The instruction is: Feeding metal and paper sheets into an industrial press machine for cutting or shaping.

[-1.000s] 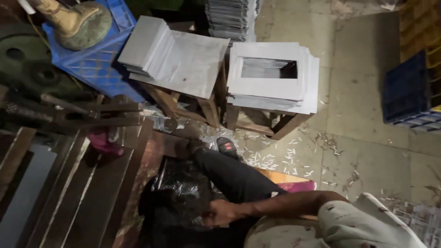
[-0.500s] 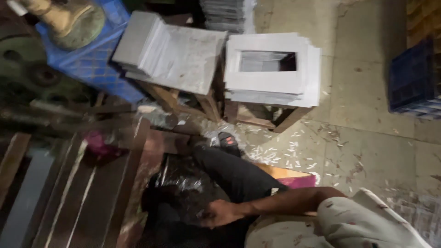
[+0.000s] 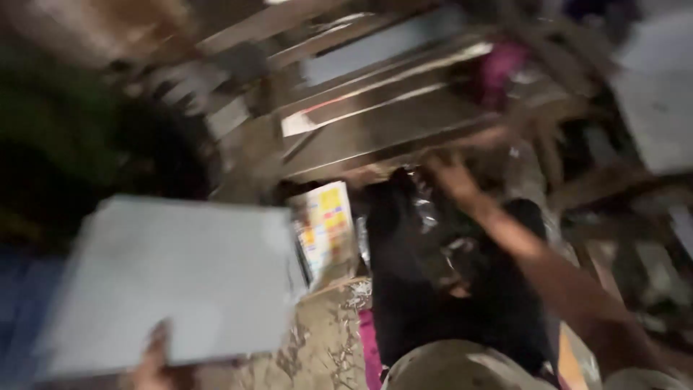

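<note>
Grey board, flat and pale, fills the lower left of the view, and that's the main thing here. The left hand (image 3: 153, 361) sits at its near edge, fingers (image 3: 160, 338) curled up over the rim of the grey sheet (image 3: 173, 278), so it's gripped by that one edge with the rest of it stretching away beyond the fingertips. Everything is smeared with motion blur, so I can't make out how tight the grip is.

My guess is the sheet is light and fairly stiff, like card or thin board. It holds its shape without drooping. Held by one edge it probably wants to flap or tip, so a hold nearer the middle of a side, thumb on top and fingers under, looks safer. Edges could dent easily.

Just past the far right corner of the sheet there's a colourful printed packet (image 3: 326, 227), yellow and white, standing against something dark.

Further right, the right hand (image 3: 449, 175) reaches out over a crinkly black plastic bag (image 3: 462, 289), which lies just below and behind the fingers. Whether those fingers are closed on anything, can't tell, too blurry. Beyond them run the long slats of a wooden bench (image 3: 382, 123), with something pink (image 3: 498, 68) sitting further up.
</note>
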